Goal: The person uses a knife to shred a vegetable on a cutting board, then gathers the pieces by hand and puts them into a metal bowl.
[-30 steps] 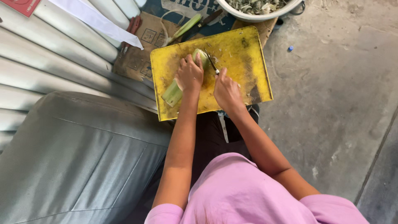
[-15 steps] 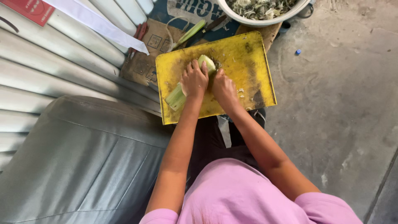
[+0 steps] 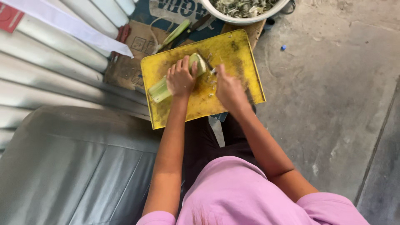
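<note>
Green stalk lies across a yellow cutting board, pinned under the left hand, fingers curled over it. The right hand is closed around a knife at the stalk's cut end. Concrete floor lies around; a white bowl of cuttings sits beyond the board.

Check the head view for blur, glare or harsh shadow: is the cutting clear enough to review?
Head view: soft, even daylight, no glare and no hard shadows. The yellow board and green stalk under the left hand read sharp. The right hand is slightly smeared, and the blade at its fingertips is too small and blurred to make out.
</note>
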